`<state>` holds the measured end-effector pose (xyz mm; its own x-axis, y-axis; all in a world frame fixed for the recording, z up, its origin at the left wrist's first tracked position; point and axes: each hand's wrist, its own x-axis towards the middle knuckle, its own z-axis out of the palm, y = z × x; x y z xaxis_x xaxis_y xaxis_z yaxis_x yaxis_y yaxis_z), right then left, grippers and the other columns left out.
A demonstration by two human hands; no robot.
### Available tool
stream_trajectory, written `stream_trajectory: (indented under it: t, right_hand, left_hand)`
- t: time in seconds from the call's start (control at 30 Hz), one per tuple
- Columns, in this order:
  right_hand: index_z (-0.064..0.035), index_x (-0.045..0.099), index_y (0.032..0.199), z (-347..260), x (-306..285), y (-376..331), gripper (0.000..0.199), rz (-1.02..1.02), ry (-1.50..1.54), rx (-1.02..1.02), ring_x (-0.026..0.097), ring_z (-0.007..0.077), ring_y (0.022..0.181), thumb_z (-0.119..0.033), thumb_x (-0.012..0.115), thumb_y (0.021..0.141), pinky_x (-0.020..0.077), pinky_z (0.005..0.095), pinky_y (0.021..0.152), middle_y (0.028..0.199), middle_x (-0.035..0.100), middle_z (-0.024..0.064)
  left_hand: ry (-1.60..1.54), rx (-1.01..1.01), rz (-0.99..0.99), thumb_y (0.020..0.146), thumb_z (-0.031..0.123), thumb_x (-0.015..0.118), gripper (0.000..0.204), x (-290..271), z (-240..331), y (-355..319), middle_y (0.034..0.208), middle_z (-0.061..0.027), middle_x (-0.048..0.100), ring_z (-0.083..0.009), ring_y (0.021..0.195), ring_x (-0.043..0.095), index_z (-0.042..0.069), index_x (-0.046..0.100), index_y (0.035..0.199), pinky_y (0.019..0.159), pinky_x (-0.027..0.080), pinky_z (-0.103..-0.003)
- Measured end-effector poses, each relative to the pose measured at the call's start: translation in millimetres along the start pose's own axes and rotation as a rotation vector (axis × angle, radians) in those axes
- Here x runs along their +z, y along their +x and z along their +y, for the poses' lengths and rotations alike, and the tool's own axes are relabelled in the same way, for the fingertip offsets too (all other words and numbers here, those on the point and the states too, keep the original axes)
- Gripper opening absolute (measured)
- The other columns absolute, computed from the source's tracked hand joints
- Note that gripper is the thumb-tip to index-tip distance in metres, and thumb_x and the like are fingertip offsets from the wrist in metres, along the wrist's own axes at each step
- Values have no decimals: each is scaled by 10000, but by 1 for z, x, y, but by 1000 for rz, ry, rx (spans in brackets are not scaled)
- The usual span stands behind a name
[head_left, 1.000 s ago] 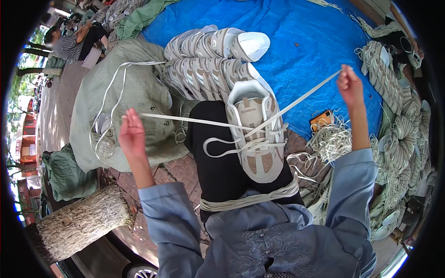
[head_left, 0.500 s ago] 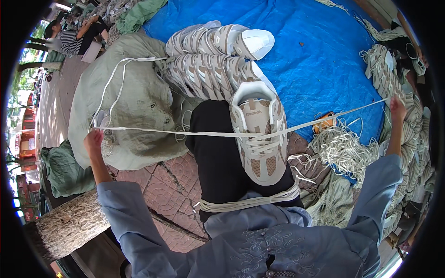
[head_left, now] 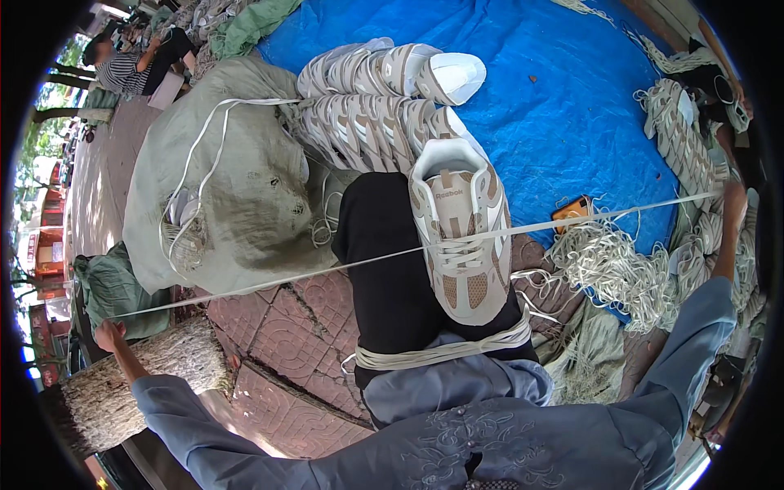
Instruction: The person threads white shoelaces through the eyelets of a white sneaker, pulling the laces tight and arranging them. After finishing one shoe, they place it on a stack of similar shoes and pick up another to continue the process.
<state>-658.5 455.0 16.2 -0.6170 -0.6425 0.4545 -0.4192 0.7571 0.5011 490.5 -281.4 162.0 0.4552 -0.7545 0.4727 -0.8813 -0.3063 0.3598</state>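
Note:
A beige and white sneaker [head_left: 467, 282] rests on my lap with its toe toward me. Its lower eyelets carry crossed lacing. Out of the lacing a pale shoelace [head_left: 351, 265] runs taut to both sides. My left hand [head_left: 109, 333], far out at the left, is closed on one end of it. At the far right my right hand [head_left: 734, 194] is closed on the other end, raised higher than the left. More laces [head_left: 441, 353] lie in a bundle across my thighs.
Two rows of similar sneakers [head_left: 359, 122] lie on a blue tarp [head_left: 563, 98]. A heap of loose laces [head_left: 612, 265] and an orange-backed phone [head_left: 572, 211] are at right. Left are a big grey sack [head_left: 237, 180], a green bag [head_left: 122, 286], a tree trunk [head_left: 155, 380] and a seated person [head_left: 122, 73].
Both hands have moved farther apart, the left outward and down toward the tree trunk, the right outward to the right. The lace between them now spans wider at a steeper slant.

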Motion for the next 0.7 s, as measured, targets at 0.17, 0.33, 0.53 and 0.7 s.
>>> stream_trajectory:
  t: [0.17,0.33,0.53,0.7]
  right_hand:
    - [-53,529,712,-7,-12,15,139,76,35,-92,555,322,679,-154,461,780,430,411,571,679,532,155]
    - [-48,628,727,-261,-193,24,165,-390,1361,192,487,74,485,-181,533,752,338,218,426,623,596,16]
    - [-13,625,788,-420,-341,-56,129,-803,1781,-516,566,121,570,-58,603,669,456,250,511,665,595,61]
    - [-45,512,714,-465,-343,-82,126,-32,1140,-1022,573,205,551,-76,548,597,463,314,453,573,511,45]
  left_hand:
    - [86,-152,-456,715,133,448,206,17,-17,21,510,-95,531,-197,378,543,-7,511,578,318,454,-304]
    - [-183,71,-780,753,142,447,161,70,100,-118,611,-67,536,-166,470,571,18,525,819,353,434,-261]
    - [-790,128,-1168,782,94,504,100,61,212,-290,658,-56,554,-147,548,578,29,549,843,471,458,-228]
    - [-1083,-43,-1302,784,105,543,103,30,231,-321,734,-81,590,-155,558,581,18,547,837,465,456,-221]
